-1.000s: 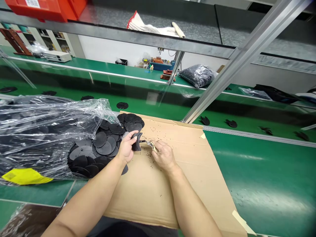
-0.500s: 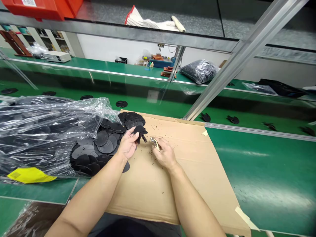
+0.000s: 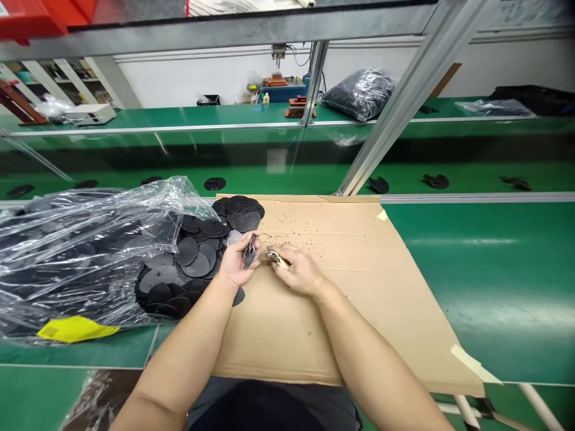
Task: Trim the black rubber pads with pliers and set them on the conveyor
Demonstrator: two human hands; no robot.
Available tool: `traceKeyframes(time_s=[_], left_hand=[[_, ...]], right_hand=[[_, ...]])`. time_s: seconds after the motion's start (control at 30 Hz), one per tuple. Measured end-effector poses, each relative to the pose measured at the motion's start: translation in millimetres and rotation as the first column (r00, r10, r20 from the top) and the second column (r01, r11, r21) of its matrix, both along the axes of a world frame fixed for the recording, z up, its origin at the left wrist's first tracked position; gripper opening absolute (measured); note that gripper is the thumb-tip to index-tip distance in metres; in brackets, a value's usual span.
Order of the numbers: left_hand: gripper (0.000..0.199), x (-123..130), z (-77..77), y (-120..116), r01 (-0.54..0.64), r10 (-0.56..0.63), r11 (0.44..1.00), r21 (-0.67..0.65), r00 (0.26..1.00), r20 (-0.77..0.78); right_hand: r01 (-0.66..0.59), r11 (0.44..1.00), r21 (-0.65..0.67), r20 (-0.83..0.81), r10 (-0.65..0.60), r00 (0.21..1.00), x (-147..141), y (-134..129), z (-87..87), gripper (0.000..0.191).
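Note:
Above the cardboard sheet [image 3: 278, 335], my left hand [image 3: 238, 261] is closed round a black plastic part [image 3: 250, 251], which is turned nearly edge-on. A short gap to the right, my right hand [image 3: 299, 269] grips a pair of nippers [image 3: 277, 258] with cream handles, the metal head pointing at the part. Whether the jaws are apart I cannot tell. Beside my left hand lies a heap of flat black discs [image 3: 197, 257], spilling from a clear plastic bag [image 3: 90, 239]. Tiny black scraps [image 3: 294, 227] are scattered over the cardboard.
Behind the cardboard runs a green conveyor belt [image 3: 278, 173] carrying spaced black parts. A slanted metal post [image 3: 390, 120] rises at its back edge, under an overhead shelf [image 3: 224, 30]. A yellow tag [image 3: 76, 329] lies on the bag. A filled bag [image 3: 359, 93] sits farther back.
My left hand has turned the black part from face-up to nearly edge-on. The nippers have tilted and stay close to it. The camera view has shifted slightly.

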State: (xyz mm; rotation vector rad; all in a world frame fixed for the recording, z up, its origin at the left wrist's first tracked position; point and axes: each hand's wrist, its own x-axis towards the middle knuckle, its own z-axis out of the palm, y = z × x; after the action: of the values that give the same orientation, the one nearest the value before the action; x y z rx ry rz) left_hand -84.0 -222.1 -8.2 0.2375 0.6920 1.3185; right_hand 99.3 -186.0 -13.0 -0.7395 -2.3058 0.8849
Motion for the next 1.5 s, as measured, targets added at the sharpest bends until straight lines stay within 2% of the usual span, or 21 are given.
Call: traceKeyframes(time_s=[0.1,0.2,0.37,0.93,1.5], left_hand=[[0.015,1.5,0.1,-0.2,0.016,-0.017,1.000,-0.007,0.997,-0.082],[0.018,2.3,-0.1,-0.6,0.034,-0.035,0.999,-0.012,0.991,-0.128],[0.022,1.8,-0.1,-2.1,0.062,-0.062,0.998,-0.010,0.986,-0.154],[0.028,2.9,0.0,-3.0,0.049,-0.049,0.999,-0.006,0.982,-0.183],[0.026,3.3,-0.3,-3.2,0.062,-0.056,0.998,0.026,0.981,-0.184]], right_hand=[[-0.129,0.990,-0.063,0.022,0.130,0.991,-0.4,-1.8,4.2,0.039],[-0.187,0.977,-0.103,0.014,0.189,0.982,0.0,-2.8,8.8,0.033],[-0.190,0.972,-0.137,0.013,0.193,0.981,1.7,-3.1,14.9,0.022],[-0.234,0.946,-0.225,0.025,0.246,0.969,3.4,-3.5,20.3,0.031],[-0.201,0.956,-0.212,0.058,0.218,0.974,4.0,-2.4,17.5,0.029]])
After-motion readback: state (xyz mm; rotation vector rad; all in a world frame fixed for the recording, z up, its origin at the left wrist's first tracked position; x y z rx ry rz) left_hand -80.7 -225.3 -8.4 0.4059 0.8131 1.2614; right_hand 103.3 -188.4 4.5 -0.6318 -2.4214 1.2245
